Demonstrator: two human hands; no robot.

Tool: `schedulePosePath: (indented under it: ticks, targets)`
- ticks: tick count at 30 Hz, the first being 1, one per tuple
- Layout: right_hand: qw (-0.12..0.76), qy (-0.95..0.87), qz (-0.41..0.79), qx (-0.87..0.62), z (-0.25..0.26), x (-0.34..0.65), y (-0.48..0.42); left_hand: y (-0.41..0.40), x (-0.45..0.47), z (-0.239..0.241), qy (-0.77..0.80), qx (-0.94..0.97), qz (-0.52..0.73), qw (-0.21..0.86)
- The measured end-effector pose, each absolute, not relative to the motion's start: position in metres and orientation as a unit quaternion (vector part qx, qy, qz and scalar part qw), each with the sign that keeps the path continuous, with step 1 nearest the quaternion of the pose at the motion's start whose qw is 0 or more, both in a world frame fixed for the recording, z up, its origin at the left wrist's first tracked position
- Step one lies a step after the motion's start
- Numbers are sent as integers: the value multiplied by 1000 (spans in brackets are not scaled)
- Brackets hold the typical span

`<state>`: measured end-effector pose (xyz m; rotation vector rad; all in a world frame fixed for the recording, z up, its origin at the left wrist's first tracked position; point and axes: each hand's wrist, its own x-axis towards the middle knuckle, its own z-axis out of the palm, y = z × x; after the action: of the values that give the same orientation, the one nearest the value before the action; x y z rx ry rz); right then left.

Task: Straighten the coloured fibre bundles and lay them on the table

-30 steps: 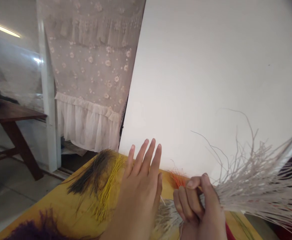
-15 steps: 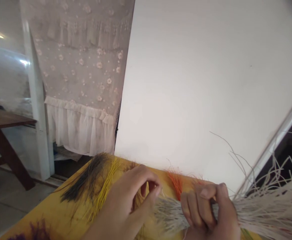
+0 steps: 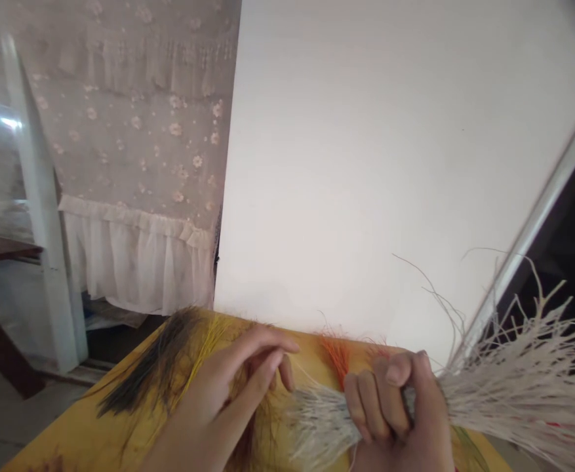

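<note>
1 strand now in L fingers

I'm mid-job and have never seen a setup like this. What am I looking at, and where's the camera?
There is no machine here: these are a person's two bare hands, and every picture comes from one camera worn on the head, looking forward and down. The right hand grips a pale fibre bundle, which sticks out on both sides. The left hand has thumb and forefinger close together near one end; whether they pinch a strand, I can't tell. On the yellow surface lie a dark bundle, yellow strands and orange strands.
</note>
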<state>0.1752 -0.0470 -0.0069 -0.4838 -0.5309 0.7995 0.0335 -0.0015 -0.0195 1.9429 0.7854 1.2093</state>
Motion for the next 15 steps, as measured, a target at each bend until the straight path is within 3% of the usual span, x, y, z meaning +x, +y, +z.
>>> schedulePosePath:
  ticks: [9, 15]
  targets:
    - [825, -298, 474, -83, -16, 201, -48, 5, 25, -25, 243, 732, 402, 494]
    - [844, -258, 465, -63, -13, 207, -54, -3, 24, -21, 241, 767, 332, 493]
